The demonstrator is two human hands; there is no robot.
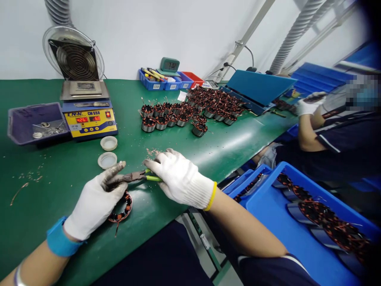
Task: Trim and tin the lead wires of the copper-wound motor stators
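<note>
My right hand (178,176), in a white knit glove with a yellow cuff, grips the pliers (135,176) by their green handles. The plier jaws point left and reach between the fingers of my left hand (98,198). That hand, also gloved and with dark-stained fingertips, is closed around the jaw tips; what it pinches there is hidden. Just below its fingers, a copper-wound motor stator (127,206) lies on the green bench (154,226), partly covered by the hand. One wire end sticks out from the stator toward me.
Two small white cups (107,160) stand beyond my left hand. Behind them are a yellow-blue soldering pot (89,119) and a purple tray (35,115). Many stators (178,113) cover the bench at the back. A blue crate (262,214) holds more at right, near a co-worker (336,131).
</note>
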